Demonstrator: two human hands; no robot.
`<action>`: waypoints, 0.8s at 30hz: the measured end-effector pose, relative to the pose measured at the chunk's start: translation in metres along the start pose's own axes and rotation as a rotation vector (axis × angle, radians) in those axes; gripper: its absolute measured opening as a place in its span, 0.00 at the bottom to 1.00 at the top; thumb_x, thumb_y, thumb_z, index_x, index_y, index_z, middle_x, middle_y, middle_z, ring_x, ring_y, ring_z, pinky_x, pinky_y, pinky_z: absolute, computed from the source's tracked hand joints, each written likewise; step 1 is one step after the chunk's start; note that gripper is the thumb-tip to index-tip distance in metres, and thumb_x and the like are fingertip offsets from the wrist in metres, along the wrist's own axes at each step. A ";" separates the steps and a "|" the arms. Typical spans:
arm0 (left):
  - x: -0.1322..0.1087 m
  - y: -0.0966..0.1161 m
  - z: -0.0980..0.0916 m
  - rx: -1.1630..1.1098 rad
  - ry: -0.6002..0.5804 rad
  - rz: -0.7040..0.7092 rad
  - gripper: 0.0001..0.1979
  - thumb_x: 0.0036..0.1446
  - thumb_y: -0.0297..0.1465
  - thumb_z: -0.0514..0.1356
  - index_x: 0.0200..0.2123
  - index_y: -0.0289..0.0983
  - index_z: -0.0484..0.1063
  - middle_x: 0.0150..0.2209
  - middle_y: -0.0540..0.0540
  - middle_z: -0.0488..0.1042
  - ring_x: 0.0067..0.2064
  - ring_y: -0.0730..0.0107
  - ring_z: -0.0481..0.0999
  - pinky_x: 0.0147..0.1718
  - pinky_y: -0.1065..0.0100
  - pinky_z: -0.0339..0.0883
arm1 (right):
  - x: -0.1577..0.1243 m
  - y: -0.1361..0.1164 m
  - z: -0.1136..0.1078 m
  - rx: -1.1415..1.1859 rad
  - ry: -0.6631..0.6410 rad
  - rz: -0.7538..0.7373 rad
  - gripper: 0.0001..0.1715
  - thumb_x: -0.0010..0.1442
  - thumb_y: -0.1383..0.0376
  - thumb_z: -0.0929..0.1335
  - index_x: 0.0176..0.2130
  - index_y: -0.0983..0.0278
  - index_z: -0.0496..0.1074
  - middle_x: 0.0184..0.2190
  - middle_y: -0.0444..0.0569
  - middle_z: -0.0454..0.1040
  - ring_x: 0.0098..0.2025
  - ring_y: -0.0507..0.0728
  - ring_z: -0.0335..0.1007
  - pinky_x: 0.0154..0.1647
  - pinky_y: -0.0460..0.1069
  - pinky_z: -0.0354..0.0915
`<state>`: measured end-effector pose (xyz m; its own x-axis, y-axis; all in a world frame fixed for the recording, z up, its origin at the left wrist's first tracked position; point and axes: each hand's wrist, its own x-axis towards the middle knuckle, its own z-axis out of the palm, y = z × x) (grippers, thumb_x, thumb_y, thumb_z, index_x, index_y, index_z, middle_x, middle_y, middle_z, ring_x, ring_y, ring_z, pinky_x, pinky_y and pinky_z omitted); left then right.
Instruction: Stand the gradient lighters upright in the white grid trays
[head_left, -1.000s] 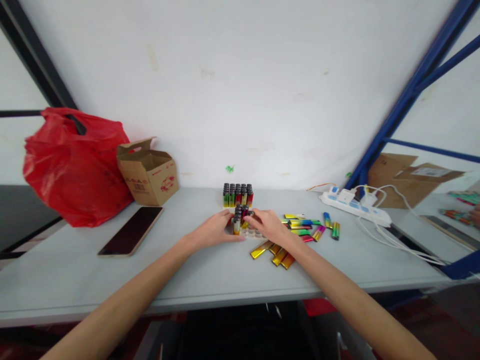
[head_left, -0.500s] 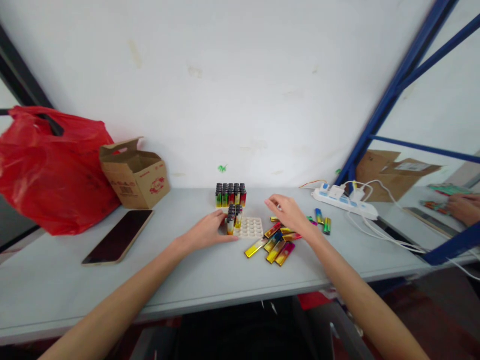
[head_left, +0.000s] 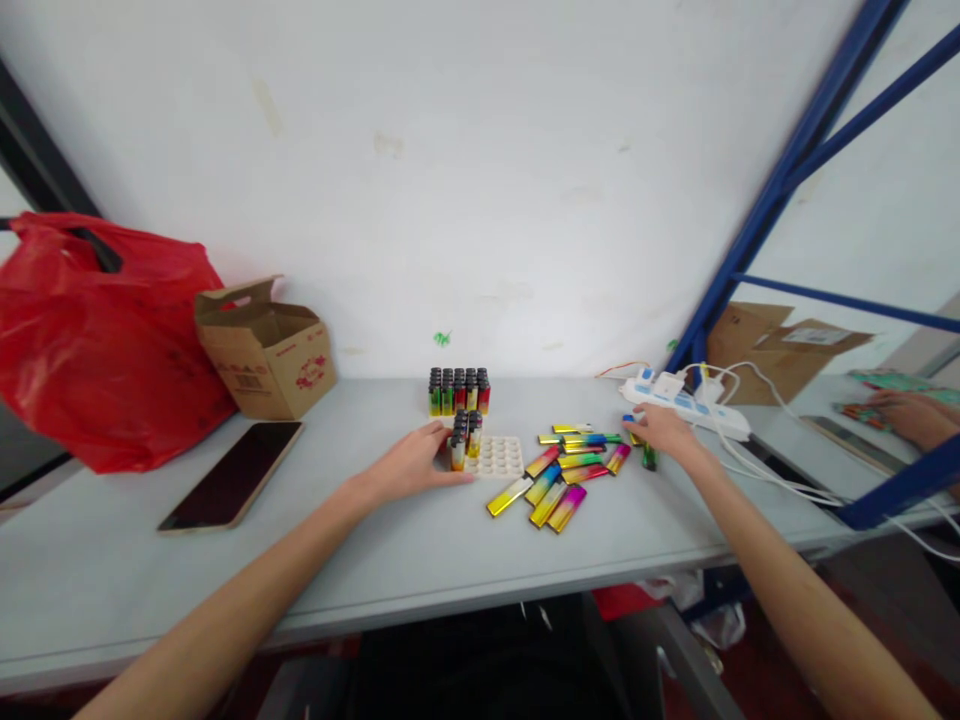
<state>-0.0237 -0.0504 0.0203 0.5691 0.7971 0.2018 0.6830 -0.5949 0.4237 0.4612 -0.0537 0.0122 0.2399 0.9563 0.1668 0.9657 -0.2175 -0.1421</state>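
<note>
My left hand point(head_left: 409, 462) is around the left end of a white tray point(head_left: 501, 457) with round holes, thumb along its front edge and fingers behind. Several lighters with black tops point(head_left: 466, 432) stand upright in the tray's left part. Further right, my right hand point(head_left: 664, 430) has its fingertips closed on a blue and yellow lighter point(head_left: 629, 421), partly hidden by the fingers. A green lighter point(head_left: 649, 458) lies just under that hand. Between the tray and my right hand, several shiny, colour-graded lighters point(head_left: 566, 508) lie loosely on the table.
Behind the tray stands a block of upright lighters point(head_left: 459, 393). A phone point(head_left: 232, 476), an open cardboard box point(head_left: 274, 355) and a red plastic bag point(head_left: 112, 340) are at left. At right are a power strip point(head_left: 686, 405) with white cables, a blue frame point(head_left: 731, 265) and another person's hand point(head_left: 911, 415).
My right hand has moved right, from above the loose lighters to the blue and yellow lighter near the power strip. My left hand has stayed at the tray.
</note>
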 end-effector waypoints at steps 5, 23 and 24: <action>-0.001 0.000 0.000 -0.053 0.037 0.019 0.32 0.48 0.59 0.71 0.42 0.39 0.77 0.44 0.41 0.79 0.42 0.51 0.78 0.43 0.54 0.75 | 0.009 -0.039 -0.007 0.442 0.043 -0.130 0.15 0.63 0.55 0.72 0.38 0.64 0.79 0.39 0.57 0.84 0.41 0.65 0.82 0.46 0.56 0.74; -0.003 0.005 -0.002 -0.014 0.011 0.017 0.33 0.51 0.60 0.70 0.45 0.37 0.75 0.44 0.41 0.78 0.42 0.54 0.77 0.41 0.58 0.71 | -0.033 -0.230 -0.005 1.546 -0.463 -0.224 0.39 0.57 0.27 0.67 0.33 0.59 0.62 0.20 0.34 0.51 0.18 0.47 0.40 0.19 0.44 0.36; -0.003 0.004 -0.001 -0.016 0.017 0.019 0.33 0.50 0.59 0.70 0.44 0.37 0.76 0.43 0.41 0.78 0.41 0.54 0.77 0.41 0.58 0.71 | -0.036 -0.231 0.000 1.546 -0.475 -0.207 0.40 0.57 0.26 0.65 0.30 0.59 0.61 0.20 0.34 0.50 0.18 0.47 0.39 0.19 0.44 0.36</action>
<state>-0.0228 -0.0549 0.0226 0.5741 0.7873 0.2248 0.6648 -0.6085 0.4332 0.2292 -0.0376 0.0396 -0.2073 0.9770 0.0492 -0.1085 0.0270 -0.9937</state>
